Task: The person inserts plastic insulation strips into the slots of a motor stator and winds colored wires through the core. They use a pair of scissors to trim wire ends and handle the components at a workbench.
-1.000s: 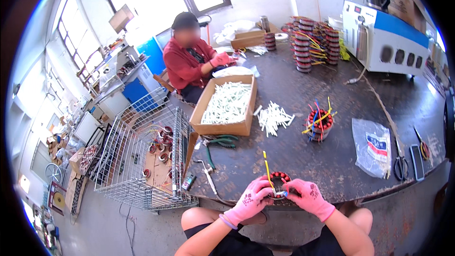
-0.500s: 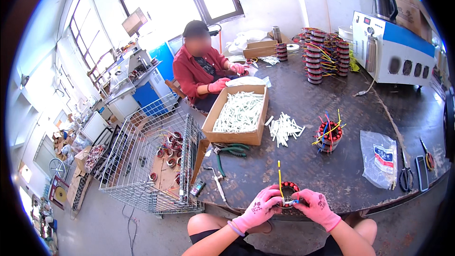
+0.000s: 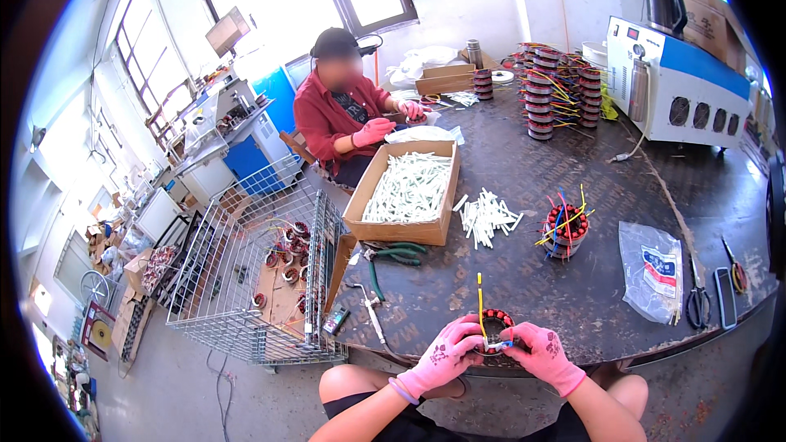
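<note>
At the table's front edge I have a round motor stator (image 3: pixel 498 321) with dark red windings between my two hands, both in pink gloves. My left hand (image 3: pixel 446 354) is closed on the stator's left side, its fingertips by a yellow lead wire (image 3: pixel 480 299) that stands upright. My right hand (image 3: pixel 547 357) is closed at the right side, thumb and finger pinched by a short blue wire (image 3: pixel 508 345). A small white sleeve (image 3: pixel 492 347) lies between the fingertips at the near rim. My fingers partly hide the stator.
White sleeves fill a cardboard box (image 3: pixel 442 233); a loose pile (image 3: pixel 488 217) lies beside it. More stators (image 3: pixel 565 233) stand beyond my hands. Pliers (image 3: pixel 397 254), a torch-like tool (image 3: pixel 372 311), a plastic bag (image 3: pixel 651 274) and scissors (image 3: pixel 697 307) lie around. A co-worker (image 3: pixel 340 115) sits across; a wire cage (image 3: pixel 246 278) stands left.
My hands stay on the stator with only slight finger movement. Across the table, the co-worker's hands have shifted and a stator now shows in one. The view has moved slightly.
</note>
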A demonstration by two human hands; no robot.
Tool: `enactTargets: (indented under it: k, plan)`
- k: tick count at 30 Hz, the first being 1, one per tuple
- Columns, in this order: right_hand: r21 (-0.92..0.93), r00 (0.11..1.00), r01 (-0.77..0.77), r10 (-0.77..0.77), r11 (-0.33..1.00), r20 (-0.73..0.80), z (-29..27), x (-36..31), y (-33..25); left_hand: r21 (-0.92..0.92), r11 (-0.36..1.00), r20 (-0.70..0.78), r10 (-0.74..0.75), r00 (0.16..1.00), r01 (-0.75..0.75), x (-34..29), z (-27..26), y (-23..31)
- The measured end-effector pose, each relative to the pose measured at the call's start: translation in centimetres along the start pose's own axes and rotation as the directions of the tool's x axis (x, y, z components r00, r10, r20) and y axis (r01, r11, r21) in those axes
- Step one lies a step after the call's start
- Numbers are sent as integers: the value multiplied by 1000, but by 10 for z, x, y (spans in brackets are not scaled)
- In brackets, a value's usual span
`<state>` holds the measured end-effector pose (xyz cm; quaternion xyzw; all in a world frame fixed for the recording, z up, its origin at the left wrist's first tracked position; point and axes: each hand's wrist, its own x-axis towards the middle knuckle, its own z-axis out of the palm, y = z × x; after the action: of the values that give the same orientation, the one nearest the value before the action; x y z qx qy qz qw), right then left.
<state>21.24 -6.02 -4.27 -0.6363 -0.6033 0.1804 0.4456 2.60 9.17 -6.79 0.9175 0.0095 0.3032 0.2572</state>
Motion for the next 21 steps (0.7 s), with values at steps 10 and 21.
enactTargets:
  k: [10, 21]
  plan:
    - [96, 990, 94, -83, 991, -112, 2, -5, 2, -53, 998, 11, -38, 999, 39, 14, -6, 10]
    - [0, 984, 66, -65, 998, -166, 23, -7, 16, 235, 971, -156, -13, 988, 49, -5, 3, 35]
